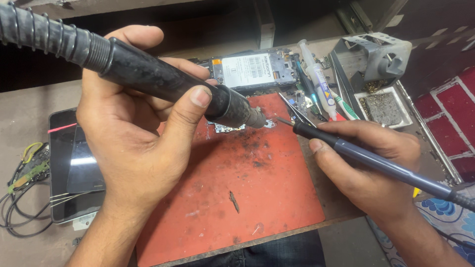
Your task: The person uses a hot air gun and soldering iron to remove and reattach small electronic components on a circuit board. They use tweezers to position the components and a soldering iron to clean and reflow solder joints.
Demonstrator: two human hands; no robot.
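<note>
Two hands hold one hot-air wand [163, 81], one soldering iron [376, 160].

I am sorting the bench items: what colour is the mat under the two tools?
The mat is red-orange with black scorch marks, seen clearly in the head view.

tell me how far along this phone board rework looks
Done: the opened phone lies apart at the mat's far edge. In hand: left hand aims the hot-air handle and right hand a soldering iron at the small board. Left: the board is still out of the phone.
</note>
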